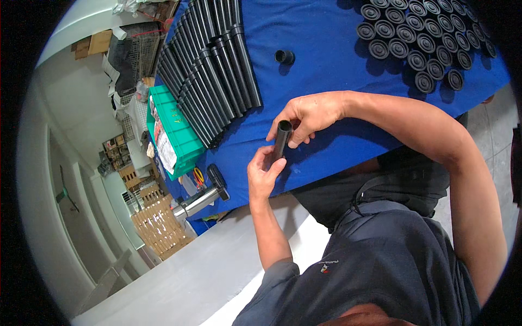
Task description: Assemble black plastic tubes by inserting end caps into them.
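Near the front edge of the blue-covered table, a short black tube [281,142] stands nearly on end, its open mouth facing up. My left hand [263,175] is wrapped round its lower part. From the other side, my right hand [317,118] grips it near the upper end with curled fingers and thumb; some of its fingertips are hidden behind the tube. Farther off lies a small black ring-like cap [284,57], apart from both hands.
Long black tubes [228,70] lie side by side at the far left. Many round black ribbed caps [416,60] stand grouped at the far right. A green crate [187,142] holds papers. Beside it are yellow-handled scissors [198,175] and a silver cylinder with a black end [197,202].
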`<state>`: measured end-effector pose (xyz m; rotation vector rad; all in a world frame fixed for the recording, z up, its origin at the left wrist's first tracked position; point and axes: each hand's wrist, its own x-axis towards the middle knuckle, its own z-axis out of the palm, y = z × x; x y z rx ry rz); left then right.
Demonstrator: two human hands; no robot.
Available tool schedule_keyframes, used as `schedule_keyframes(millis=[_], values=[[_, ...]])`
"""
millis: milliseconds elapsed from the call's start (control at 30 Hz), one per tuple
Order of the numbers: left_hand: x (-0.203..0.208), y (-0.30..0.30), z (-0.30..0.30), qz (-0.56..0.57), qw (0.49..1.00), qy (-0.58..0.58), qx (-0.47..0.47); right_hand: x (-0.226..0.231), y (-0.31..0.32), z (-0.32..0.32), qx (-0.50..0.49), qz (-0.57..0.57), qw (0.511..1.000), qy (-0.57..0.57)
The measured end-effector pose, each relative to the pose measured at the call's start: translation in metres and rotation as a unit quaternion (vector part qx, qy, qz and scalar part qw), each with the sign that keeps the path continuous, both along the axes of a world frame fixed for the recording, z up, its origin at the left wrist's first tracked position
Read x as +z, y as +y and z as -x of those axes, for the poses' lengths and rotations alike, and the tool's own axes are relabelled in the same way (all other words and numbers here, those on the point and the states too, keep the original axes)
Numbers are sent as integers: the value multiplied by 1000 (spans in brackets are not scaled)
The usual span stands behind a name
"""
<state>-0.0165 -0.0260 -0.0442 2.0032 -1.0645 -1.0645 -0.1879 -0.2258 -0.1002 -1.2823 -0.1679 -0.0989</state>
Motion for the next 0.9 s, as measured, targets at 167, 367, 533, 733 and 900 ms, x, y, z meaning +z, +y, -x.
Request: schedule_keyframes(millis=[167, 367, 533, 733, 900], values=[[8, -7, 2, 37, 995, -30, -91, 5, -1, 3, 3, 23, 1000, 11], [-7, -10, 20, 71, 997, -33, -13, -3, -1, -3, -5, 17, 999, 27], [-9, -6, 21, 242, 951, 182, 68, -4, 2, -2, -38, 21, 999, 9], [-6, -11, 31, 304, 824, 399, 264, 10, 4, 5, -54, 111, 992, 20], [-27, 10, 20, 102, 860, 435, 246, 12, 4, 0, -78, 54, 995, 19]])
